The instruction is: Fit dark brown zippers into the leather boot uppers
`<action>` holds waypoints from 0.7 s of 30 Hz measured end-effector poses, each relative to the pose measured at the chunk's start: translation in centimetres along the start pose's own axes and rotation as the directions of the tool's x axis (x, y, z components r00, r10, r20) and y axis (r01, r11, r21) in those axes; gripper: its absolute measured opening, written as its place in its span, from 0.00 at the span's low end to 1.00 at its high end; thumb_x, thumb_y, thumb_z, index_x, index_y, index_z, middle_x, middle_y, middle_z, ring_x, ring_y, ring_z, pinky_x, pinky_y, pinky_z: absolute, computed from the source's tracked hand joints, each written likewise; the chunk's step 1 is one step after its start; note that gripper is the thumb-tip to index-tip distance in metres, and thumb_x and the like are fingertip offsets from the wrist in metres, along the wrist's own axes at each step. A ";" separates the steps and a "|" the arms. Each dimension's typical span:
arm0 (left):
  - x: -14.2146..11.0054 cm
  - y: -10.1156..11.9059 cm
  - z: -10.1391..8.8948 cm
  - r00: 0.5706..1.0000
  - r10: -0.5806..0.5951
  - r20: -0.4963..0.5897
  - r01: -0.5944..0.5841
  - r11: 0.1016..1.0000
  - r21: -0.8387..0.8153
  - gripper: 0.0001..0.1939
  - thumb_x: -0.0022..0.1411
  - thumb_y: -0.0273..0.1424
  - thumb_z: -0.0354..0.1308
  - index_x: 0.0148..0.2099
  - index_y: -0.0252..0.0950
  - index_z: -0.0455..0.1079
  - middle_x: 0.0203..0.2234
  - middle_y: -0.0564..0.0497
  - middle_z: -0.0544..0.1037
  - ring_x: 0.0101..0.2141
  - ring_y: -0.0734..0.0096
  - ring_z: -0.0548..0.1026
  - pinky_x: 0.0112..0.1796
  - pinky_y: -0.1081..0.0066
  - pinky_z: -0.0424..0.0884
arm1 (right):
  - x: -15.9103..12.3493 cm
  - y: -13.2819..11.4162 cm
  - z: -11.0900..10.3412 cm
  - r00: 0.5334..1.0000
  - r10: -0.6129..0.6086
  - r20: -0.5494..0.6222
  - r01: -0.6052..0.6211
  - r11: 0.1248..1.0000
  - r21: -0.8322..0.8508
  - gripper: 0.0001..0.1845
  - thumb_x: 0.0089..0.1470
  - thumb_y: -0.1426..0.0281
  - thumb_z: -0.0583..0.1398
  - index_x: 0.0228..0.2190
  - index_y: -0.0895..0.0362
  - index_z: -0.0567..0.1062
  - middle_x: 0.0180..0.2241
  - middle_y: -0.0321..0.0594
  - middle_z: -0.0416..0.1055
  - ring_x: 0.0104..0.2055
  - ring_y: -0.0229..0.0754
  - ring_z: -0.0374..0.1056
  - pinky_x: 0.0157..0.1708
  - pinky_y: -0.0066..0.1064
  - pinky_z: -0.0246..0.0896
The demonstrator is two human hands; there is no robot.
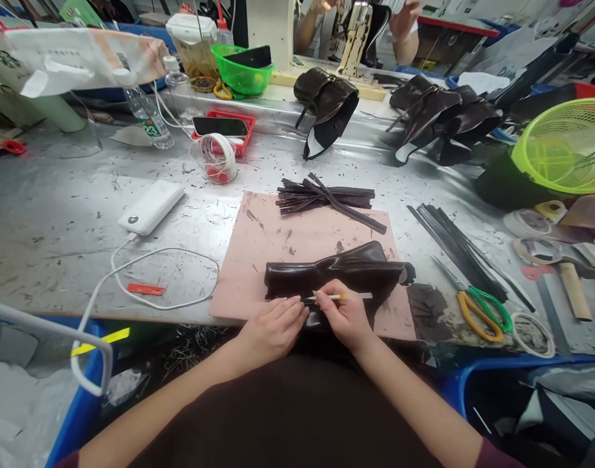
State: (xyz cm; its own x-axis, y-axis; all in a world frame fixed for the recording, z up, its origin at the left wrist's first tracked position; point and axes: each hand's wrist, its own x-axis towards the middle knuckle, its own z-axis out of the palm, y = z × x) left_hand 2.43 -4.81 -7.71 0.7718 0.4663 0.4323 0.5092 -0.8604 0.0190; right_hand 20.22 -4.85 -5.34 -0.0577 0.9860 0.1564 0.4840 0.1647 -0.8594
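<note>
A dark brown leather piece (341, 272) lies on a pink cutting mat (277, 244) at the table's near edge. My left hand (274, 325) rests flat on the leather's near left edge, fingers stretched and together. My right hand (343, 315) is closed in a pinch on a thin white pen (340, 297), which lies across the leather with its tip pointing left towards my left fingertips. A bundle of dark leather strips (326, 197) sits at the mat's far edge.
Scissors with yellow and green handles (480, 311) and long black strips (460, 250) lie to the right. A white power bank (151, 207) with its cable is on the left. Green baskets (568, 146), tape rolls, bottles and more leather pieces (326, 107) stand farther back. Another person's arms show at the far edge.
</note>
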 end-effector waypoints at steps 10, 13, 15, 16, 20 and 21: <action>-0.1 -0.1 0.3 0.999 -0.034 -0.032 0.034 0.999 -0.011 0.14 0.59 0.25 0.49 0.48 0.30 0.66 0.41 0.46 0.73 0.46 0.63 0.69 0.43 0.67 0.68 | -0.4 0.1 0.3 1.000 0.016 0.001 -0.016 0.991 -0.130 0.11 0.55 0.66 0.50 0.24 0.55 0.67 0.21 0.36 0.68 0.22 0.36 0.66 0.23 0.25 0.61; -0.1 -0.1 0.4 0.999 -0.029 -0.040 0.029 0.999 -0.016 0.14 0.58 0.25 0.49 0.47 0.29 0.66 0.41 0.45 0.74 0.46 0.63 0.69 0.42 0.66 0.68 | -0.4 0.1 0.4 1.000 0.018 0.011 -0.017 0.989 -0.150 0.11 0.55 0.66 0.50 0.24 0.55 0.67 0.21 0.36 0.69 0.22 0.36 0.67 0.24 0.25 0.62; -0.1 -0.1 0.5 0.998 -0.026 -0.049 0.025 0.999 -0.022 0.14 0.58 0.25 0.49 0.47 0.29 0.66 0.41 0.45 0.74 0.45 0.62 0.69 0.42 0.66 0.68 | -0.5 0.1 0.5 1.000 0.017 0.013 -0.015 0.987 -0.160 0.11 0.55 0.66 0.51 0.24 0.56 0.67 0.21 0.36 0.69 0.22 0.36 0.67 0.24 0.25 0.62; -0.1 -0.1 0.5 0.998 -0.025 -0.052 0.024 0.999 -0.025 0.14 0.58 0.25 0.49 0.47 0.29 0.66 0.41 0.45 0.74 0.45 0.62 0.69 0.42 0.66 0.68 | -0.5 0.1 0.5 1.000 0.014 0.012 -0.012 0.987 -0.163 0.11 0.55 0.66 0.51 0.24 0.56 0.67 0.21 0.35 0.69 0.22 0.35 0.67 0.24 0.25 0.62; -0.1 -0.1 0.5 0.999 -0.028 -0.040 0.027 0.999 -0.038 0.15 0.58 0.26 0.49 0.47 0.29 0.66 0.42 0.44 0.73 0.46 0.61 0.69 0.43 0.65 0.68 | -0.5 0.0 0.5 1.000 0.001 0.019 0.003 0.982 -0.189 0.11 0.55 0.67 0.51 0.24 0.56 0.67 0.21 0.36 0.69 0.22 0.35 0.67 0.24 0.25 0.62; -0.1 -0.1 0.5 0.999 -0.030 -0.036 0.028 0.999 -0.040 0.15 0.58 0.26 0.49 0.47 0.29 0.66 0.42 0.44 0.73 0.46 0.61 0.69 0.44 0.65 0.68 | -0.5 0.0 0.5 1.000 0.003 0.019 0.001 0.980 -0.197 0.12 0.55 0.66 0.51 0.24 0.56 0.67 0.21 0.36 0.69 0.22 0.35 0.67 0.24 0.25 0.62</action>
State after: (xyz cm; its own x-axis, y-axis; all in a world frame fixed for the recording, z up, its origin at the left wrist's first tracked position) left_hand 2.49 -4.70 -8.25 0.7423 0.4840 0.4635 0.5153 -0.8544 0.0668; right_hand 19.81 -5.36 -5.65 -0.0732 0.9868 0.1445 0.6462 0.1573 -0.7468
